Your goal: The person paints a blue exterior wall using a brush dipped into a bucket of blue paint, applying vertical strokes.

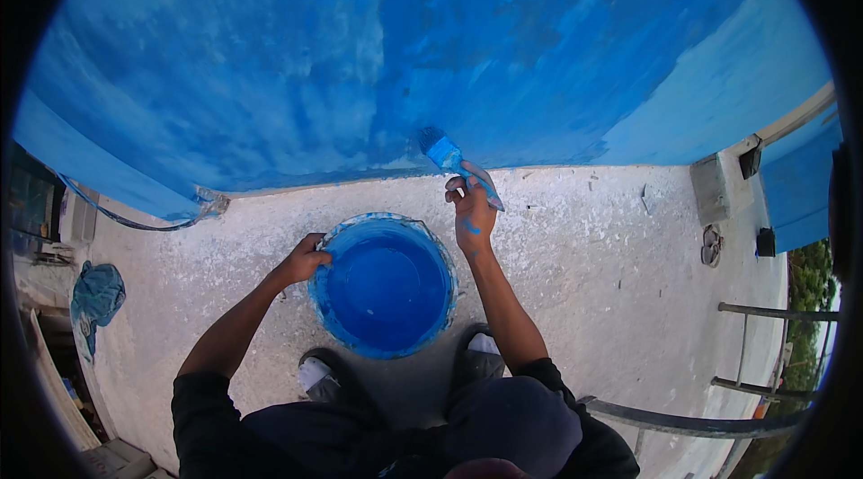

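Observation:
My right hand point(472, 214) is closed round the handle of a paintbrush point(442, 150), and blue paint marks its back. The brush's bristles point up and left, at the lower part of a wall point(360, 75) streaked in several blues; whether they touch it I cannot tell. My left hand point(306, 260) grips the left rim of a round bucket point(449, 286). Blue paint point(387, 290) lies inside the bucket, whose rim is smeared with blue and white. The bucket is in front of my feet.
Paint specks dot the pale floor point(584, 245). A bunched teal cloth point(97, 295) and a dark cable point(135, 223) lie to the left. Sandals point(711, 245) and a concrete block point(710, 191) are at the right. Metal railings point(692, 421) run along the lower right.

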Available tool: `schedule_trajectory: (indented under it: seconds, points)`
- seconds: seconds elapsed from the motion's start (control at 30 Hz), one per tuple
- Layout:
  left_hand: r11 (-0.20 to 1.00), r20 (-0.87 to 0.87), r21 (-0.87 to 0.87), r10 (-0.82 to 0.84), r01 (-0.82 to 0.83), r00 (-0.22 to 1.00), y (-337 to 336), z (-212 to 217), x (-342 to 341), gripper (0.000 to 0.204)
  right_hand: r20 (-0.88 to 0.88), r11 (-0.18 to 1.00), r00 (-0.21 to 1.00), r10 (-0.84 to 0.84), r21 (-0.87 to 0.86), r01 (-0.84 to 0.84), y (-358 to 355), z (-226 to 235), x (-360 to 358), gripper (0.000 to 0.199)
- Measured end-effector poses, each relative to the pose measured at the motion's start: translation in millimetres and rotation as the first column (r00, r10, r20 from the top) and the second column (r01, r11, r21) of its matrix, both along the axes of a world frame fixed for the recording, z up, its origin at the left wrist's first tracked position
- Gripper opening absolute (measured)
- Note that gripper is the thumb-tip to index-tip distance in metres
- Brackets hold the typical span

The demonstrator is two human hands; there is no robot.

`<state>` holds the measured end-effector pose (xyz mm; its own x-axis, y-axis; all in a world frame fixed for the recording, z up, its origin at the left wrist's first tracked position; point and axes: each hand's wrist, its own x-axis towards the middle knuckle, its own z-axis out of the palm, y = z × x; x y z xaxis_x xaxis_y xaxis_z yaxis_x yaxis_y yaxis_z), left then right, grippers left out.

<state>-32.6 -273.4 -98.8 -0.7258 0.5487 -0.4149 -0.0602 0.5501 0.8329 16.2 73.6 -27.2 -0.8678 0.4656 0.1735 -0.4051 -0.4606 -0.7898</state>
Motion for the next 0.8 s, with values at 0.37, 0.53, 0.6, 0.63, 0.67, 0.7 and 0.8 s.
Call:
schedule_trajectory:
  seconds: [0.37,0.53,0.6,0.63,0.67,0.7,0.8]
  points:
    - [0.994,0.024,-0.111,0.006,-0.003,1.0,21,48,2,0.051,0.288,0.93,0.906,-0.312,0.288,0.229,6,-82,-2,0.025]
    - [0.996,0.015,-0.088,0.026,-0.025,1.0,13,73,25,0.034,0.166,0.784,0.793,-0.586,0.362,0.504,24,-43,3,0.026]
    - [0.993,-0.014,-0.087,0.072,-0.073,0.997,-4,80,36,0.034,0.115,0.725,0.756,-0.644,0.406,0.556,28,-39,7,0.026]
    - [0.991,-0.033,-0.092,0.09,-0.093,0.995,-13,87,42,0.036,0.104,0.712,0.752,-0.651,0.427,0.557,27,-39,9,0.026]
    - [0.989,-0.053,-0.1,0.104,-0.109,0.993,-22,96,46,0.038,0.072,0.697,0.759,-0.647,0.459,0.551,22,-44,6,0.027]
    - [0.988,-0.05,-0.104,0.11,-0.115,0.993,-25,100,48,0.038,0.037,0.669,0.758,-0.651,0.499,0.551,18,-52,2,0.028]
    - [0.981,-0.074,-0.098,0.162,-0.168,0.984,-36,115,60,0.037,0.006,0.69,0.837,-0.548,0.569,0.447,-17,-64,-8,0.026]
